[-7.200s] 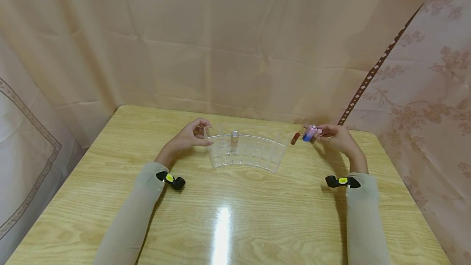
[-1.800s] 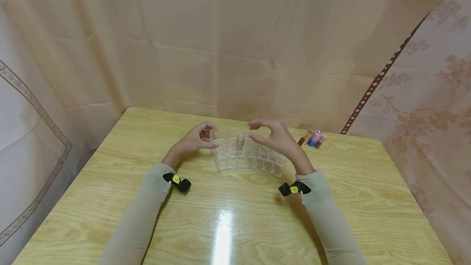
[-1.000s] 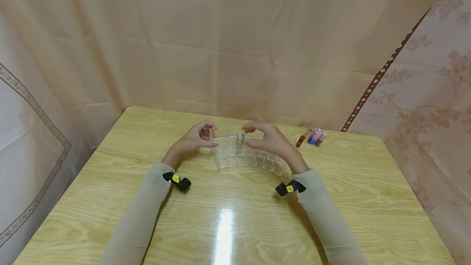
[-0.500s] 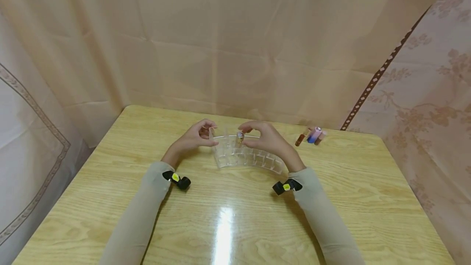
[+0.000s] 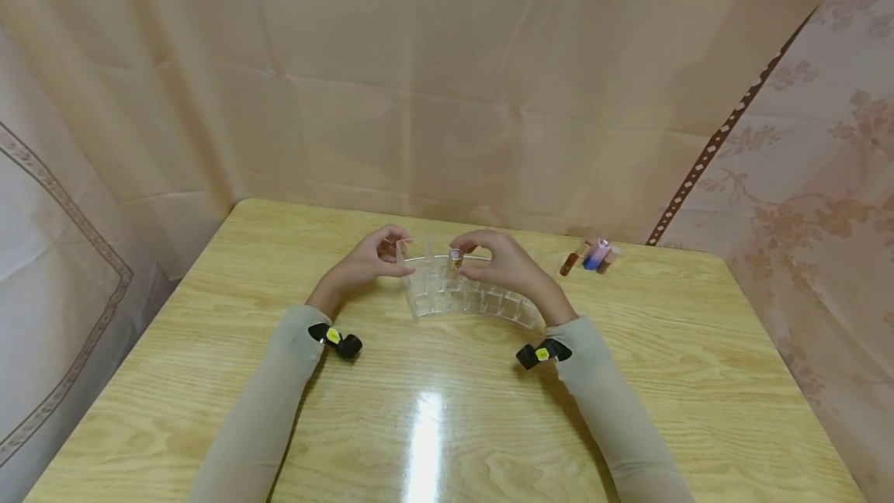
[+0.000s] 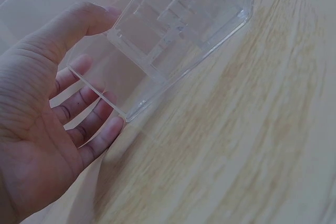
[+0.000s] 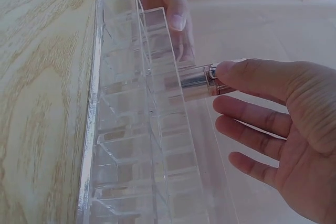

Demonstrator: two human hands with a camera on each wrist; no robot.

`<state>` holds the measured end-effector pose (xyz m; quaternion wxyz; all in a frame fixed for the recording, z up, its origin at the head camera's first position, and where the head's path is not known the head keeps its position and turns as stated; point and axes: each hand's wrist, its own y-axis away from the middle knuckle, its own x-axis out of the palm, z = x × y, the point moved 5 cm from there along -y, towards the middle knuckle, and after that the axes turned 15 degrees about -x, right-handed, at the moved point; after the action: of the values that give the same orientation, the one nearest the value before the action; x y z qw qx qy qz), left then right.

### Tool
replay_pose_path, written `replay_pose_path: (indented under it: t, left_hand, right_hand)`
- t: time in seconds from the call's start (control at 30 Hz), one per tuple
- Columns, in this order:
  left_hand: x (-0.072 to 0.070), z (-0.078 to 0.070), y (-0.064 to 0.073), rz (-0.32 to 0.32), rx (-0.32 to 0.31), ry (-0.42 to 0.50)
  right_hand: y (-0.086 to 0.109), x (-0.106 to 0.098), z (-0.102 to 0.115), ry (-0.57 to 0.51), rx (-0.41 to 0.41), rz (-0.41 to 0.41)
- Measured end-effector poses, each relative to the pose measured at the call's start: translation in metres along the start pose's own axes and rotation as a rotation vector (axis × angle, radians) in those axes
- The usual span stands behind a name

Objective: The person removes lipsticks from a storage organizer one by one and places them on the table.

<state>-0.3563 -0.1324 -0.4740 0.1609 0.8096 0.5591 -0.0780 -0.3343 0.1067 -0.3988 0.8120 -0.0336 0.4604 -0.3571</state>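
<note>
A clear, curved lipstick organizer [image 5: 475, 301] with stepped rows of compartments stands on the table. My left hand [image 5: 373, 256] holds its left end; the left wrist view shows the thumb on top and the other fingers behind the clear wall [image 6: 94, 85]. One lipstick [image 5: 455, 256], metallic with a shiny top, sits in the back row, left of the middle. My right hand [image 5: 506, 262] pinches its upper end. In the right wrist view the lipstick [image 7: 195, 81] has its lower part inside a compartment, and the three lower fingers are spread apart from it.
On the table to the right stand a dark red lip gloss tube [image 5: 569, 264], a pink-and-blue tube [image 5: 597, 254] and a pink-and-brown tube [image 5: 608, 260], close together. The wooden table [image 5: 524, 425] ends at a beige curtain [image 5: 335, 138] behind.
My right hand has come from the group of tubes at the right to the organizer, moved left and closed thumb and finger on the lipstick's top. My left hand keeps its hold.
</note>
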Motion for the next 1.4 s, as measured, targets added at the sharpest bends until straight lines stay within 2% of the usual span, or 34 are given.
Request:
replay_pose_path:
  t: [0.2, 0.6, 1.4]
  left_hand:
    - [0.0, -0.0004, 0.0006, 0.001, -0.012, 0.0]
    - [0.0001, -0.0007, 0.0004, 0.0, 0.002, -0.007]
    - [-0.0004, -0.0016, 0.0019, -0.001, 0.004, -0.012]
  right_hand:
    - [-0.0008, 0.0011, -0.0007, 0.015, 0.0, 0.006]
    - [-0.0008, 0.0007, -0.0013, 0.046, 0.009, 0.005]
    - [0.0006, 0.0012, -0.0035, -0.018, 0.019, -0.017]
